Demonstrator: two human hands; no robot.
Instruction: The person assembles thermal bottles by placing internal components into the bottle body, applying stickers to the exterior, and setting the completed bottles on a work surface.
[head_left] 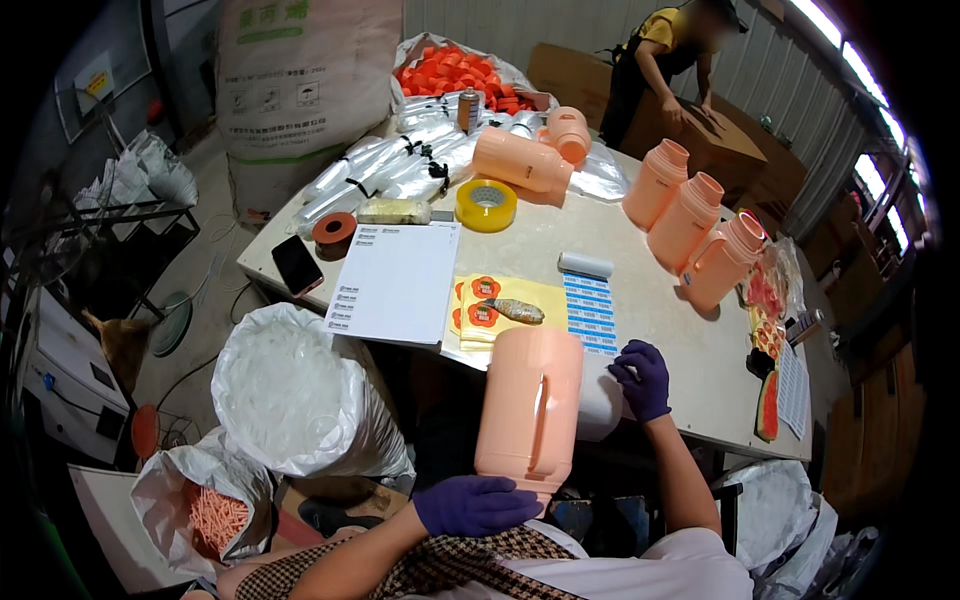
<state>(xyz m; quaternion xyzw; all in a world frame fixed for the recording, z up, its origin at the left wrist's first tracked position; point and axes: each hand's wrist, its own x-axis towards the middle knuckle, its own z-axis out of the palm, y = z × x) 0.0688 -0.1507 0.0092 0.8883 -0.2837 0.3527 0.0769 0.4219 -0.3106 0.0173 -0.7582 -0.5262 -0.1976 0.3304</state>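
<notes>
The worktop lay open between the blue label sheet and three standing bottles; the tape roll and lying bottle blocked farther left.

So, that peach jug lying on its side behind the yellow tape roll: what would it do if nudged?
The peach jug would probably roll, since its rounded body lies sideways, though the yellow tape roll in front might stop it. Its smooth, plastic-looking shell suggests it's stiff and fairly light for its size. That sheen could make it slightly slippery.
</notes>
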